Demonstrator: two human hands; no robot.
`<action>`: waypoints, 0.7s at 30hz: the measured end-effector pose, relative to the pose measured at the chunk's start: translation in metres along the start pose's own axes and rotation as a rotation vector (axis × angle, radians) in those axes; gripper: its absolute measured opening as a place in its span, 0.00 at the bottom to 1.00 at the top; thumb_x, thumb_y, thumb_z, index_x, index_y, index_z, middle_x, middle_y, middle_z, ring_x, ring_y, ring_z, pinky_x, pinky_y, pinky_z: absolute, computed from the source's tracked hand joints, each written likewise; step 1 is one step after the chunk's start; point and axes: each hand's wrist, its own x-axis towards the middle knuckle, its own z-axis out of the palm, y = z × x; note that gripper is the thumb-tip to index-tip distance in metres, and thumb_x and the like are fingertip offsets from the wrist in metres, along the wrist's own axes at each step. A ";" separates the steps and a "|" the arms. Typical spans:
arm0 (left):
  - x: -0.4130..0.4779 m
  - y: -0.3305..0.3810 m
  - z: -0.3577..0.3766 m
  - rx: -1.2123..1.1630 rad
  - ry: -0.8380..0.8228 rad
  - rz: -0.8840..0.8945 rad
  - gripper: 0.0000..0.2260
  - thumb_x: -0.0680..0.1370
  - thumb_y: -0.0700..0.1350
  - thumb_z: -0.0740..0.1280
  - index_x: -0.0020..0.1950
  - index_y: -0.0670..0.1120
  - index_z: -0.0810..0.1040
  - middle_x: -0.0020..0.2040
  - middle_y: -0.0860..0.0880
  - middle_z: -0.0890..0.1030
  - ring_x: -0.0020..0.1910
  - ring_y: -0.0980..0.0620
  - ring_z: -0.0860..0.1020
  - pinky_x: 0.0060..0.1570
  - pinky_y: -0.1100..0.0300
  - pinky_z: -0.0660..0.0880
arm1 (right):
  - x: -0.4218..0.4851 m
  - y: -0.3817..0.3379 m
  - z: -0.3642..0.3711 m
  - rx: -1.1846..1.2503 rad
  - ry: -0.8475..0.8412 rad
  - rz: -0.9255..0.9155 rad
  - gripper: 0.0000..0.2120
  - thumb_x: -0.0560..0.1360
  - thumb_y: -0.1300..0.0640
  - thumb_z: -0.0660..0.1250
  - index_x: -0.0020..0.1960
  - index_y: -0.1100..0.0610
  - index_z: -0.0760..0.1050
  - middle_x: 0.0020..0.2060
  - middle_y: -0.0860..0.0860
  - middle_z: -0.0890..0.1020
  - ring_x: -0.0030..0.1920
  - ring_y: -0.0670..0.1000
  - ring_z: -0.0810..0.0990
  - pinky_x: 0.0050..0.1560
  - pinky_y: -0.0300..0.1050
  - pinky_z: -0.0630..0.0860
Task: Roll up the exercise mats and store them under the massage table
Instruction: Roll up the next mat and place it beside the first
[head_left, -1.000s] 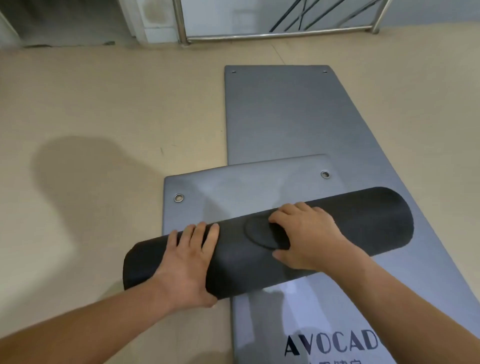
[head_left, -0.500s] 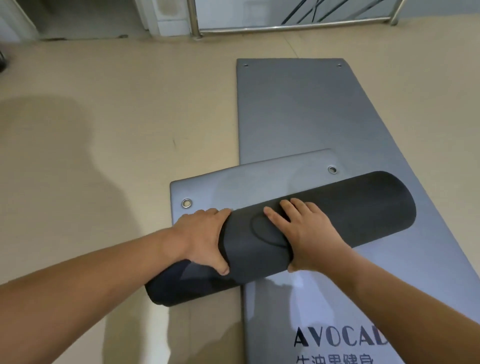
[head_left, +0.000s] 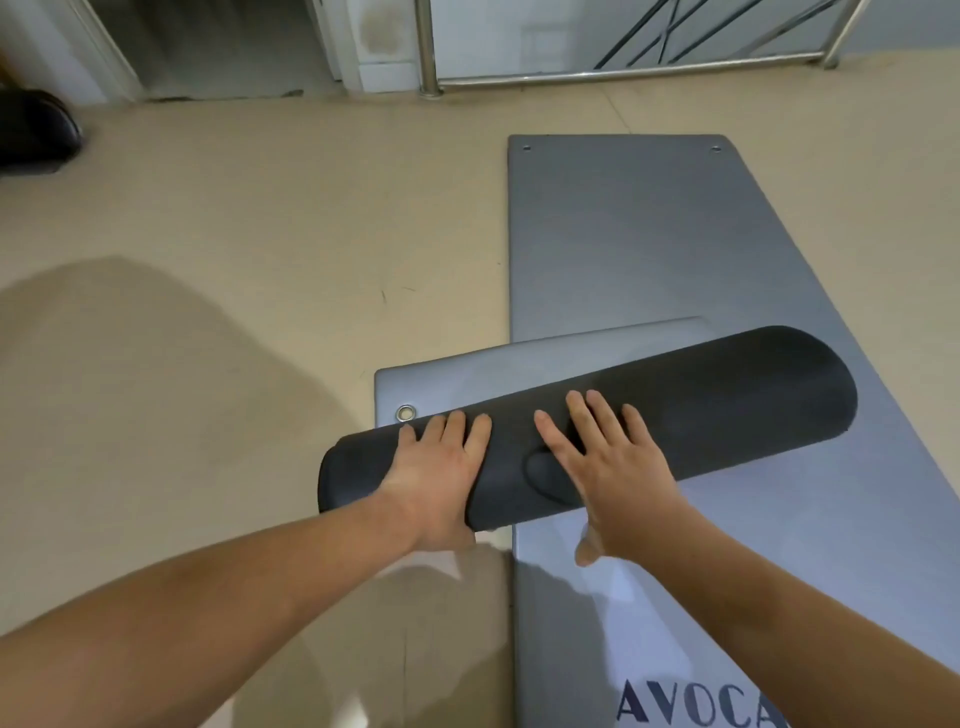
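A grey exercise mat is almost fully rolled into a thick dark roll (head_left: 727, 395) that lies slanted across the floor. Only a short grey flap (head_left: 519, 369) with one metal eyelet (head_left: 405, 413) is still flat beyond it. My left hand (head_left: 436, 467) lies flat on the roll's left part, fingers spread forward. My right hand (head_left: 608, 467) presses flat on the middle of the roll, thumb hanging off the near side. The roll's right end rests on a second grey mat (head_left: 649, 234), which lies unrolled and runs away from me, with dark lettering at its near end.
Beige floor (head_left: 234, 260) spreads to the left and right of the mats. A metal railing (head_left: 623, 75) runs along the far wall. A black padded object (head_left: 36, 130) sits at the far left edge. No massage table is clearly in view.
The roll has turned farther away from me, and the flat flap is shorter, with its right eyelet now covered. My left hand has gone from gripping the roll's edge to lying flat on top.
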 end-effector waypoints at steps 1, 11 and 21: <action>0.003 -0.005 -0.011 -0.017 -0.009 0.016 0.58 0.65 0.66 0.77 0.83 0.47 0.49 0.74 0.44 0.68 0.73 0.41 0.70 0.72 0.36 0.70 | -0.002 -0.003 0.003 -0.018 0.015 0.023 0.72 0.66 0.29 0.78 0.82 0.50 0.26 0.84 0.63 0.39 0.84 0.66 0.39 0.82 0.67 0.45; -0.029 -0.014 -0.021 -0.858 -0.619 0.147 0.37 0.63 0.52 0.87 0.68 0.63 0.75 0.62 0.62 0.83 0.62 0.58 0.82 0.68 0.57 0.78 | -0.034 0.033 -0.024 0.265 -0.116 -0.149 0.60 0.62 0.29 0.79 0.84 0.38 0.48 0.85 0.46 0.52 0.85 0.54 0.47 0.83 0.58 0.42; 0.010 -0.042 0.008 -0.991 -0.632 0.095 0.39 0.60 0.59 0.86 0.70 0.65 0.80 0.69 0.56 0.82 0.67 0.51 0.81 0.71 0.47 0.78 | -0.056 0.050 0.045 0.686 0.387 0.749 0.53 0.69 0.16 0.56 0.84 0.47 0.56 0.85 0.57 0.50 0.84 0.61 0.44 0.83 0.67 0.43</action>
